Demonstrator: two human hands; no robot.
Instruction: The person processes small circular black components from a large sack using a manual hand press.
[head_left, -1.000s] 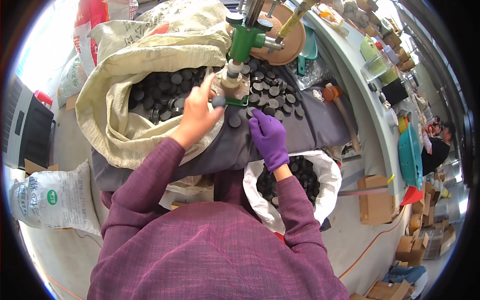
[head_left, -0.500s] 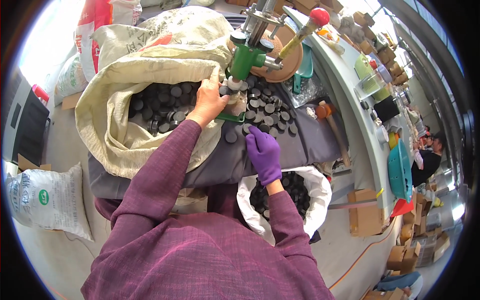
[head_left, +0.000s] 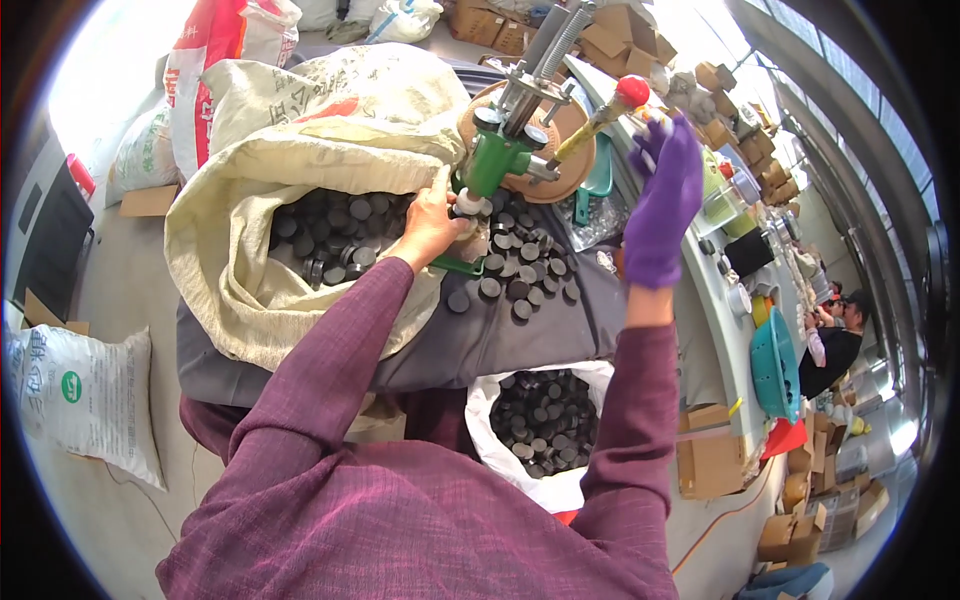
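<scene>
— Leaving the loose black discs (head_left: 528, 273), the purple-gloved right hand (head_left: 665, 205) is now occupying a raised position at the far right.
— How is the equipment standing, largest first?
— Grey cloth (head_left: 400, 362) is covering the work surface. At left, the open beige sack (head_left: 203, 255) is holding more discs. At the near side, right of centre, the white bag (head_left: 562, 492) is also holding discs. At the far side, the green press (head_left: 492, 165) is standing with its red-knobbed lever (head_left: 588, 138) extending right.
— And the hands?
— The right is keeping its fingers parted and slightly curled beside the lever; contact is not discernible. The bare left hand (head_left: 428, 230) is bending its fingers at the press head. Whether it is gripping a disc, I cannot tell.
— Loose discs?
— They are lying clustered on the cloth, nearer than the press and slightly right.
</scene>
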